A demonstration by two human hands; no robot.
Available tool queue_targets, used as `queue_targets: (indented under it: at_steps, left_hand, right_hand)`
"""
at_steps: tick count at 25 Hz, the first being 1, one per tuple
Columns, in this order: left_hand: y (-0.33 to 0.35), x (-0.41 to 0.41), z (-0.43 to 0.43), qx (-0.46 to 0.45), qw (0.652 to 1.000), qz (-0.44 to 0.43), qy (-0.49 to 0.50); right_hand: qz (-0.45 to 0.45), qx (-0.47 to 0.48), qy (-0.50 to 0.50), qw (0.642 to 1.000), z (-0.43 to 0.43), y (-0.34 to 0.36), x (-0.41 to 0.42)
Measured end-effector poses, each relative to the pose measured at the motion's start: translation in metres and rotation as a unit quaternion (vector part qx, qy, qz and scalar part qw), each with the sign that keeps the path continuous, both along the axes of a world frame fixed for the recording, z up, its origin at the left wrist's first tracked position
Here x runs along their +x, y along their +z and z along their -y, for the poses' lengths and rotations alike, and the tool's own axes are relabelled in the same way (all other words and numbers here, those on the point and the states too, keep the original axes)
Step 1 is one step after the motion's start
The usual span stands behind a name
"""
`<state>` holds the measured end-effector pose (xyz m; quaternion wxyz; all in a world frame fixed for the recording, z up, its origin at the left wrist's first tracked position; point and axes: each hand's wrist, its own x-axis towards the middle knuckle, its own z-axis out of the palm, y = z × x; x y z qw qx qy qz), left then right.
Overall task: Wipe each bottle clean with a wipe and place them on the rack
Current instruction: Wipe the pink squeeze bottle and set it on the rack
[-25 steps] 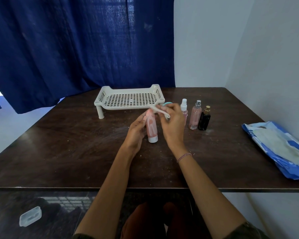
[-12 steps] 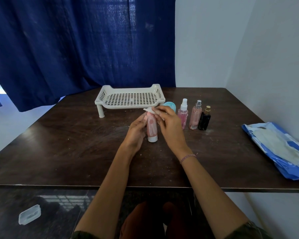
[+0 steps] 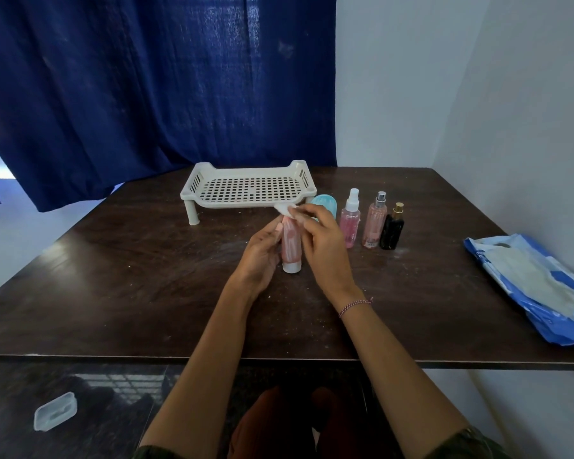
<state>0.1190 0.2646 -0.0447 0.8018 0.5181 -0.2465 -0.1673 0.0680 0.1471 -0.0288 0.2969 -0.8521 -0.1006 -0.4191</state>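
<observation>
A pink tube bottle (image 3: 290,246) with a white cap stands cap-down at the middle of the dark table (image 3: 130,276). My left hand (image 3: 260,256) grips its left side. My right hand (image 3: 322,243) pinches a small white wipe (image 3: 285,208) at the tube's top end. Behind stands the cream perforated rack (image 3: 249,188), with nothing on it. To the right stand a pink spray bottle (image 3: 349,220), a taller pink bottle (image 3: 375,221) and a black bottle (image 3: 392,228). A light blue container (image 3: 327,204) peeks out behind my right hand.
A blue and white wipes pack (image 3: 537,286) lies at the table's right edge, beside the white wall. A dark blue curtain hangs behind the table. A small clear plastic box (image 3: 55,411) lies on the floor at lower left.
My right hand has carried the wipe from the right of the tube over to its top end. The left hand and tube have stayed put.
</observation>
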Motion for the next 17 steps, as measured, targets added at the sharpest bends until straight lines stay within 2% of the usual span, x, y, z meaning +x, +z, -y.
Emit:
queue_targets:
  at_steps: [4,8,13,17]
  left_hand:
    - [0.0003,0.0012,-0.0004,0.0,1.0,0.0,-0.006]
    - [-0.0036,0.0026,-0.0006,-0.007,0.999,-0.003,0.032]
    - [-0.0017,-0.0002,0.0025,0.019,0.999,0.027,0.043]
    - [0.0009,0.0004,-0.0018,0.016,0.998,0.034,0.058]
  right_hand:
    - [-0.008,0.002,-0.013,1.0,-0.0028,-0.0015,-0.0001]
    - [0.031,-0.063,0.034,0.997,-0.0044,-0.0044,-0.0055]
    - [0.03,0.034,-0.007,0.999,-0.0045,-0.0047,-0.0006]
    - [0.026,0.001,0.025,0.999,-0.006,-0.0085,-0.004]
